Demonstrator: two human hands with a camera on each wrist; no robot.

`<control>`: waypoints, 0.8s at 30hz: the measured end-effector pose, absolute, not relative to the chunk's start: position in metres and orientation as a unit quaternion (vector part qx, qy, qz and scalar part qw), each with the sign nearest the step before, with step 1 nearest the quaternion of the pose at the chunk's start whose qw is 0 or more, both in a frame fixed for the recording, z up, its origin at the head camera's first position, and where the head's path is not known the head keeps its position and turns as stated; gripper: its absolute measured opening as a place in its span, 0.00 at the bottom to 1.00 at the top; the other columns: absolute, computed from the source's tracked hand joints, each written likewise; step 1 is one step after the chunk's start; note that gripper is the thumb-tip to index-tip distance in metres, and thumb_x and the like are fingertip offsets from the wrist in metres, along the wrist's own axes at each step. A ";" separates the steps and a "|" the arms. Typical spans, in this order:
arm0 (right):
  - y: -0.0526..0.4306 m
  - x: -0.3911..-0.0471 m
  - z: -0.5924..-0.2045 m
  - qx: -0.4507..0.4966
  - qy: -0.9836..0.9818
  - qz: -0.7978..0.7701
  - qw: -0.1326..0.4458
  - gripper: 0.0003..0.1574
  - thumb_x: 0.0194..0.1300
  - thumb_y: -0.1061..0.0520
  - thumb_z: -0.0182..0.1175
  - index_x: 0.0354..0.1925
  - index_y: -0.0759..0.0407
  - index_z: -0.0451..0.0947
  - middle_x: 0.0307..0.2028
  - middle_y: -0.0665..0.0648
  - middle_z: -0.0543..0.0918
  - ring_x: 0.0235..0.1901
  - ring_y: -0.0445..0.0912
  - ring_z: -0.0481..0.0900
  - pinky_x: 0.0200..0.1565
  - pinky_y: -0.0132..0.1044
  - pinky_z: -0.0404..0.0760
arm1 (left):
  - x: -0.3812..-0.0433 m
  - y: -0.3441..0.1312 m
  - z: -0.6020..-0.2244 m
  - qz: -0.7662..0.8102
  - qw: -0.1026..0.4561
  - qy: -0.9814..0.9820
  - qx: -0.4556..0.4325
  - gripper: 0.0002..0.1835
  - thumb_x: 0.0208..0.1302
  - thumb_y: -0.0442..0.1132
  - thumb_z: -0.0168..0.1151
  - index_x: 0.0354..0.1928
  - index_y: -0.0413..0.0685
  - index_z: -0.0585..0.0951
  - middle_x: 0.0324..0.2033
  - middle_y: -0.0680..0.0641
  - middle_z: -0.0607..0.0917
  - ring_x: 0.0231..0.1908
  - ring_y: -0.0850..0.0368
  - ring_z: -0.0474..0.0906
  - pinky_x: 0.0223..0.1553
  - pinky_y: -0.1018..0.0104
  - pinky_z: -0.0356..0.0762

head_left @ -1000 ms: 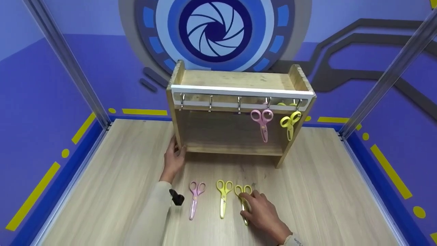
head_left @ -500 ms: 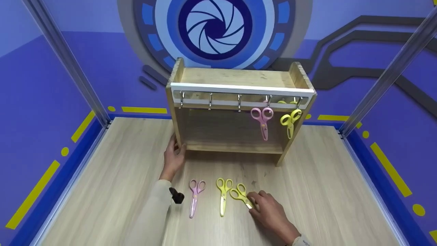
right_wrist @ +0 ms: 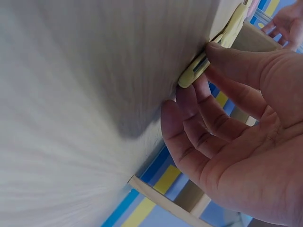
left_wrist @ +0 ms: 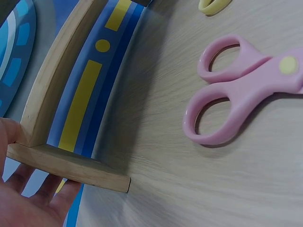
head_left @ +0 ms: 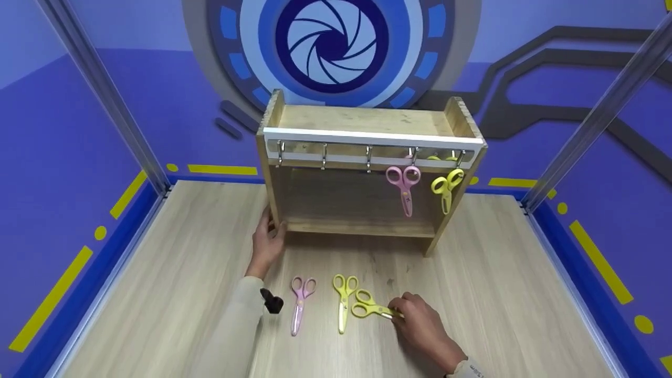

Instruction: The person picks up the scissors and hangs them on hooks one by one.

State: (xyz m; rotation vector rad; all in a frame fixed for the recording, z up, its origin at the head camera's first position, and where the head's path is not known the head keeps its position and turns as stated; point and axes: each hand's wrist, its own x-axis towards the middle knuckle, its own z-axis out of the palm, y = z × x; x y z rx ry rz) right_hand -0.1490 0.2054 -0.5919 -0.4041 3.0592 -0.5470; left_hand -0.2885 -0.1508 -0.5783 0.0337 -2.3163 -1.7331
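Note:
My right hand (head_left: 422,323) pinches the blade end of yellow scissors (head_left: 374,308) low over the tabletop, handle loops pointing left. In the right wrist view, thumb and fingertips hold the scissors' yellow-covered tip (right_wrist: 191,75). My left hand (head_left: 268,244) grips the lower left side panel of a wooden rack (head_left: 362,121), thumb and fingers on opposite faces of the board. Left of the held pair, yellow scissors (head_left: 343,310) and pink scissors (head_left: 298,310) lie on the table, loops toward the rack. Pink scissors (head_left: 406,191) and yellow scissors (head_left: 445,197) hang from the rack's two rightmost hooks.
A white rail (head_left: 346,135) with several metal hooks runs across the rack's front; its three left hooks carry nothing. Blue patterned walls and metal corner posts (head_left: 598,115) surround the wooden table (head_left: 499,294). A black strap piece (head_left: 272,302) sticks out from the left sleeve.
My right hand has shifted right, its grip now at the blade end. The yellow scissors have swung from upright to nearly sideways, loops now left. My left hand stays on the rack.

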 end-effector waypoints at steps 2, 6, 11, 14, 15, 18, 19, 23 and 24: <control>0.206 -0.149 -0.592 -0.132 0.976 -0.172 -0.002 0.12 0.54 0.66 0.76 0.35 0.52 0.87 0.28 0.45 0.75 0.30 0.39 0.72 0.30 0.37 0.78 | -0.289 -0.151 -0.579 -0.593 0.124 -0.796 0.011 0.35 0.78 0.37 0.56 0.81 0.48 0.56 0.70 0.35 0.70 0.68 0.39 0.71 0.65 0.46 0.74; 0.206 -0.150 -0.592 -0.136 0.976 -0.167 -0.025 0.10 0.55 0.65 0.76 0.32 0.51 0.86 0.28 0.44 0.74 0.30 0.38 0.74 0.30 0.35 0.78 | -0.289 -0.151 -0.579 -0.597 0.125 -0.792 0.009 0.35 0.78 0.36 0.56 0.81 0.46 0.55 0.69 0.34 0.71 0.67 0.38 0.72 0.64 0.46 0.76; 0.206 -0.150 -0.594 -0.126 0.978 -0.165 -0.034 0.09 0.57 0.62 0.77 0.31 0.50 0.85 0.27 0.43 0.74 0.29 0.37 0.73 0.30 0.35 0.78 | -0.288 -0.151 -0.579 -0.602 0.123 -0.789 0.004 0.35 0.78 0.36 0.55 0.81 0.46 0.54 0.68 0.34 0.71 0.67 0.38 0.72 0.63 0.46 0.76; 0.205 -0.151 -0.595 -0.120 0.979 -0.164 -0.031 0.09 0.58 0.61 0.76 0.31 0.50 0.85 0.27 0.43 0.74 0.29 0.36 0.73 0.30 0.35 0.78 | -0.289 -0.151 -0.580 -0.601 0.126 -0.789 0.002 0.35 0.78 0.36 0.55 0.81 0.46 0.55 0.69 0.34 0.71 0.67 0.37 0.72 0.63 0.46 0.76; 0.205 -0.151 -0.595 -0.119 0.979 -0.163 -0.031 0.09 0.58 0.61 0.76 0.31 0.50 0.85 0.27 0.43 0.74 0.29 0.36 0.73 0.30 0.35 0.78 | -0.289 -0.151 -0.580 -0.601 0.128 -0.789 0.001 0.35 0.78 0.36 0.55 0.81 0.46 0.55 0.69 0.33 0.71 0.67 0.37 0.72 0.63 0.45 0.76; 0.206 -0.150 -0.596 -0.119 0.979 -0.163 -0.031 0.09 0.58 0.61 0.76 0.31 0.50 0.85 0.27 0.42 0.74 0.29 0.37 0.72 0.31 0.35 0.78 | -0.289 -0.151 -0.581 -0.598 0.134 -0.790 -0.001 0.34 0.78 0.35 0.55 0.81 0.45 0.56 0.68 0.33 0.71 0.67 0.37 0.72 0.64 0.45 0.75; 0.206 -0.150 -0.597 -0.119 0.979 -0.163 -0.031 0.09 0.58 0.61 0.76 0.31 0.50 0.85 0.27 0.42 0.74 0.29 0.37 0.72 0.31 0.35 0.78 | -0.290 -0.151 -0.582 -0.597 0.136 -0.791 -0.002 0.34 0.78 0.35 0.55 0.80 0.45 0.56 0.68 0.33 0.72 0.67 0.37 0.72 0.64 0.45 0.75; 0.207 -0.151 -0.594 -0.129 0.978 -0.160 -0.030 0.09 0.58 0.62 0.76 0.31 0.50 0.85 0.27 0.42 0.74 0.29 0.37 0.72 0.30 0.36 0.77 | -0.290 -0.151 -0.582 -0.596 0.138 -0.791 -0.001 0.34 0.77 0.35 0.56 0.80 0.45 0.57 0.68 0.33 0.71 0.66 0.37 0.72 0.64 0.45 0.75; 0.207 -0.152 -0.593 -0.133 0.978 -0.158 -0.031 0.09 0.58 0.62 0.76 0.31 0.50 0.85 0.26 0.42 0.74 0.28 0.37 0.73 0.30 0.36 0.77 | -0.290 -0.151 -0.581 -0.596 0.136 -0.791 0.001 0.35 0.77 0.35 0.56 0.81 0.45 0.56 0.69 0.33 0.71 0.67 0.37 0.72 0.65 0.45 0.75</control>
